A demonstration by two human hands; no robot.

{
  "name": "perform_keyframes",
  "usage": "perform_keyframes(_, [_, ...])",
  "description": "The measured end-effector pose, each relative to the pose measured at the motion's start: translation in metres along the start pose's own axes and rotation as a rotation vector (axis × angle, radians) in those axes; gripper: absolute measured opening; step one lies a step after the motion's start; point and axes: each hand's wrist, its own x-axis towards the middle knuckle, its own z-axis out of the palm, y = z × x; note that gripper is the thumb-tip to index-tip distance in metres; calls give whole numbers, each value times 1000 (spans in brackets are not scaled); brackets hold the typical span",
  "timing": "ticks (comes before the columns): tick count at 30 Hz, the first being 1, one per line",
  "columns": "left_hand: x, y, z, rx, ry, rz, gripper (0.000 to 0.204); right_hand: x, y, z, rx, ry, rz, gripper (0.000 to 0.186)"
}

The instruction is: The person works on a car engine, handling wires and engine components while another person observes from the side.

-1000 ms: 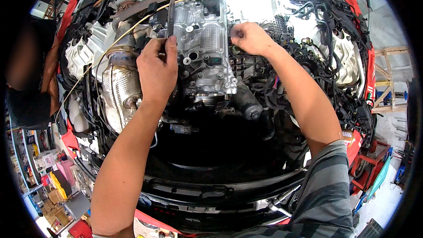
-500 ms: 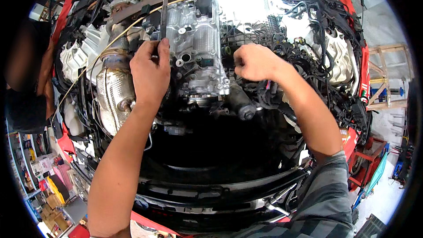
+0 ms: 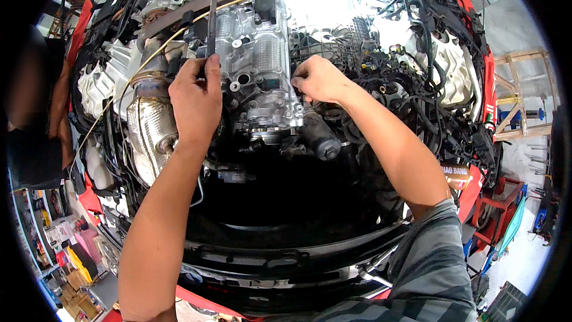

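Below me lies an open engine bay with a silver ribbed engine cover (image 3: 269, 48) in the middle. My left hand (image 3: 196, 98) is at its left edge, closed at the thumb around the lower end of a dark, narrow flat strip (image 3: 212, 27) that points away from me. At the cover's right edge, my right hand (image 3: 319, 80) has its fingers pinched together; anything between them is too small or hidden to make out. A black cylindrical housing (image 3: 322, 137) sits just below the right hand. Left of my left hand is a shiny metal-shielded exhaust part (image 3: 149, 131).
A long brown bar (image 3: 196, 9) crosses the far side of the engine, beside a thin yellowish cable (image 3: 173, 36). Dark wiring (image 3: 411, 101) crowds the right side. A can (image 3: 456, 177) rests by my right elbow. Another person (image 3: 39, 107) stands at the left.
My right hand has moved left and come against the cover's right edge. My left hand keeps its place by the strip. The whole view has shifted slightly.
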Motion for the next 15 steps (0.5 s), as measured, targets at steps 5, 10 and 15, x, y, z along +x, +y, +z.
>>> perform_keyframes(5, [-1,0,-6,22,-3,1,33,10,6,15,202,10,67,24])
perform_keyframes(10, [1,-5,-5,62,6,36,35,4,7,18,174,55,101,24])
perform_keyframes(15, [-1,-2,-5,11,14,15,36,3,6,23,193,73,127,25])
